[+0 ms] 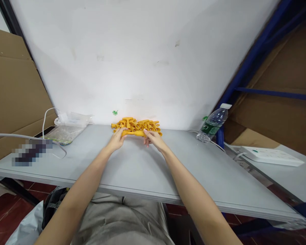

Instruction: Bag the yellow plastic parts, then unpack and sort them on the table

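Yellow part (133, 133) sits at 12 o'clock on the surface (132, 170), touching the near edge of the pile (135, 124) of like yellow pieces; left grip (116, 139) is curled closed round its left end, right grip (153, 137) pinches its right end with the fingertips, the other fingers loose and half spread; the part spans both hands, roughly level, low over the surface or on it, can't tell which. My read on handling: hold at the two ends as now; keep it level; bring it toward 6 o'clock clear of the pile before any twisting or pulling, since the flared ends in the heap look like they would snag; the right pinch looks light, so a fuller wrap would be safer if force is needed. Surface is grey, matt, long; clear bag (66, 128) with a white cable (46, 117) at 10 o'clock; water bottle (213, 123) tilted at 2 o'clock, well apart from the hands; a blurred patch at 9 o'clock, unreadable. White wall (142, 58) behind, scuffed; cardboard (12, 92) at 9 o'clock; blue rack (248, 63) at 2 o'clock; power strip (269, 155) on a neighbouring grey top at 3 o'clock; red floor below.
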Demonstrator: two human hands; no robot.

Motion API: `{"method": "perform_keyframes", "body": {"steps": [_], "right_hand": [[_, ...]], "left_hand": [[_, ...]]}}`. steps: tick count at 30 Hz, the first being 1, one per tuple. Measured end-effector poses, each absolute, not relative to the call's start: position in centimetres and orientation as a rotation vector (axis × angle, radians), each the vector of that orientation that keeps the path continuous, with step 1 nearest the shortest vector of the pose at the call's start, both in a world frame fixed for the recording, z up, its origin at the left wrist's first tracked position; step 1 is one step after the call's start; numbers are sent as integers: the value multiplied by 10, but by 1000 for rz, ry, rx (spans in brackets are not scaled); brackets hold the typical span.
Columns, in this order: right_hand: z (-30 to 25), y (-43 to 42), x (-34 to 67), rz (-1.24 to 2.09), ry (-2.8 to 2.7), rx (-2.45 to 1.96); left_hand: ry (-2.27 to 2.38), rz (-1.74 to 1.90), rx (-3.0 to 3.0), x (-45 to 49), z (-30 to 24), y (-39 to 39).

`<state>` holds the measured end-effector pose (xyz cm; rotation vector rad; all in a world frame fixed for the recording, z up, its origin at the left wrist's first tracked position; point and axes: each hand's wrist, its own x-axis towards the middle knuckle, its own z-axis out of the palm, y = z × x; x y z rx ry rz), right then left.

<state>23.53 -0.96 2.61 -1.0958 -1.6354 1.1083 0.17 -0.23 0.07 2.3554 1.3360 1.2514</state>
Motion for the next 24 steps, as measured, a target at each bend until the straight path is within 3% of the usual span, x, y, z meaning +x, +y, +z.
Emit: {"method": "perform_keyframes", "body": {"steps": [7, 15, 24], "right_hand": [[31, -13, 226, 1089, -1508, -1305], [35, -15, 239, 1204, -1568, -1013], [36, -16, 225, 1105, -1510, -1260]], "left_hand": [[1283, 1331, 2377, 1, 1, 2], [1278, 1328, 2342, 0, -2, 4], [1250, 1327, 2362, 3, -2, 3]]}}
